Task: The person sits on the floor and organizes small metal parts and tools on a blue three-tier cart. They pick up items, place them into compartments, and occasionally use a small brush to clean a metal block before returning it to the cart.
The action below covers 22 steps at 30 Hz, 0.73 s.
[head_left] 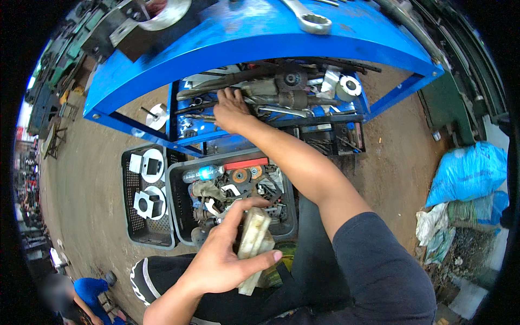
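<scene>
My left hand (227,259) is wrapped round a stack of off-white, stained rectangular blocks (252,241), thumb on one side and fingers on the other. I cannot make out their exact kind. My right arm stretches to the lower shelf (208,140) of a blue metal cart. There my right hand (234,111) rests among metal tools, its fingers apart and their tips on or just over the tools. Large drill bits (266,101) and a drill chuck (294,99) lie to the right of it. A smaller drill bit (200,117) lies left of the palm.
The cart's blue top (244,46) overhangs the shelf and carries a ring wrench (315,23). A dark crate (172,187) of mixed parts stands below, beside a crate (128,216) with white parts. Blue bags (468,173) lie right. Someone in blue (93,295) is at lower left.
</scene>
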Available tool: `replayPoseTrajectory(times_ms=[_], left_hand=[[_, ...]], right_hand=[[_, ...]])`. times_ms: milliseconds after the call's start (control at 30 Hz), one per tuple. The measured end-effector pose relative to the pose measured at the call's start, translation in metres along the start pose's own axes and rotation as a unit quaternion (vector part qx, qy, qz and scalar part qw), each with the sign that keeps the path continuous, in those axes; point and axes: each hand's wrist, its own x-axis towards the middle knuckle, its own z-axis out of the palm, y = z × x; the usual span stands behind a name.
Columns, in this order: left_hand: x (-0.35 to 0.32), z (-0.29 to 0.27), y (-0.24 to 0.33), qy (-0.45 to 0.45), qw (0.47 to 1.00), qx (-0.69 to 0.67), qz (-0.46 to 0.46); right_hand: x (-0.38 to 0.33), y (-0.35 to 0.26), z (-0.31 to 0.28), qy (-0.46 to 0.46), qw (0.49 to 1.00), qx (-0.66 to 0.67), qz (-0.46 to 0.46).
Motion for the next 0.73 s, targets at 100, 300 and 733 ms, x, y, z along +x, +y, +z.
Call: replayPoseTrajectory(times_ms=[100, 300, 733], left_hand=[[0.001, 0.001, 0.002, 0.001, 1.000, -0.007, -0.020], [0.008, 0.005, -0.004, -0.008, 0.999, 0.015, -0.044], [-0.001, 0.001, -0.006, -0.051, 0.997, 0.049, 0.018]], right_hand=[[-0.004, -0.001, 0.001, 0.006, 1.000, -0.009, 0.002], [-0.005, 0.005, -0.002, -0.005, 0.999, -0.030, -0.019], [-0.019, 0.055, -0.056, 0.064, 0.973, 0.214, 0.054]])
